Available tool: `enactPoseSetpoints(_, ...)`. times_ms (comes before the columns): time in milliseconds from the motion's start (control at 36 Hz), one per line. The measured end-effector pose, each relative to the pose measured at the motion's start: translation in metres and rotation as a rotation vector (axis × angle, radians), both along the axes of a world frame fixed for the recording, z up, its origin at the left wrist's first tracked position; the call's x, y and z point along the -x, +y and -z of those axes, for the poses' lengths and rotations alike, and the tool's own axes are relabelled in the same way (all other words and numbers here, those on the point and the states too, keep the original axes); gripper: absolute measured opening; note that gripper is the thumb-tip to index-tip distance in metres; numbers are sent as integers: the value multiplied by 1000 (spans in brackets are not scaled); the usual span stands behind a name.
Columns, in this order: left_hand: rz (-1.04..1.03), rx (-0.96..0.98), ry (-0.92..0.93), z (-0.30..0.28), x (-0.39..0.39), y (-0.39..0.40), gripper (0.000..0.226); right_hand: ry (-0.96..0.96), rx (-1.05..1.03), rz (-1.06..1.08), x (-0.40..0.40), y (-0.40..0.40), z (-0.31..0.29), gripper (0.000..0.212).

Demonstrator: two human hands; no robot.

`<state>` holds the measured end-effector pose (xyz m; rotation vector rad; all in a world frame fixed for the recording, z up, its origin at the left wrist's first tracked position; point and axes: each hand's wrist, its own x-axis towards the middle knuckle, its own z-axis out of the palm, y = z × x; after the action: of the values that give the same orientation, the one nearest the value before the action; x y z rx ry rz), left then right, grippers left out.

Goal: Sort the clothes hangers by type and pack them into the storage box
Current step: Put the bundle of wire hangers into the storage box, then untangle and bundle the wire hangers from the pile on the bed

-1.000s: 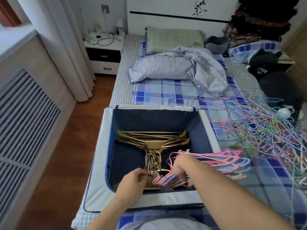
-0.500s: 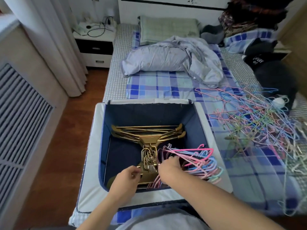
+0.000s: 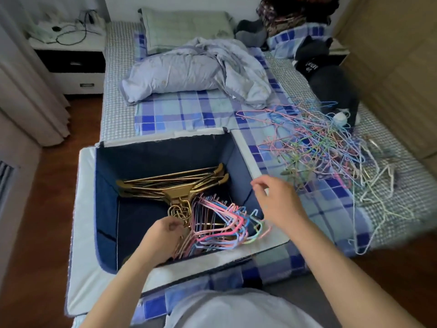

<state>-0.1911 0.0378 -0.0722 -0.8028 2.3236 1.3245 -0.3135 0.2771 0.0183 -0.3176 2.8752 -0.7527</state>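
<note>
A navy fabric storage box with white flaps stands open on the bed. Inside lies a stack of gold hangers, and beside it to the right a bundle of thin pink and blue wire hangers. My left hand is down in the box, its fingers curled on the hooks where the gold and pink hangers meet. My right hand hovers above the box's right wall with loose fingers and holds nothing. A tangled heap of coloured wire hangers lies on the bed to the right.
A crumpled grey quilt and a green pillow lie at the head of the bed. Dark clothes sit at the far right by a wooden wardrobe. A nightstand stands at the left over wood floor.
My right hand let go of the pink and blue bundle, which now rests in the box, and rose to the right towards the loose heap. My left hand stayed at the hooks.
</note>
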Motion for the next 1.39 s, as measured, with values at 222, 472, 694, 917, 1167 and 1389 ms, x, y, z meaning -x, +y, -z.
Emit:
enactPoseSetpoints(222,-105,-96,187,-61,49,65,18,-119,138,218,45,90,7,18)
enactPoseSetpoints(472,-87,-345,418,-131,144,219,23,-186,247,200,126,184,42,16)
enactPoseSetpoints(694,79,-256,123,-47,244,407,11,-396,171,208,218,357,123,15)
enactPoseSetpoints(917,-104,-196,-216,34,243,455,12,-587,-31,426,260,527,186,22)
enactPoseSetpoints(1167,-117,-282,-380,58,266,490,11,-636,112,640,264,555,219,23)
enactPoseSetpoints(1389,-103,-228,-384,65,262,487,13,-560,341,1376,263,628,254,66)
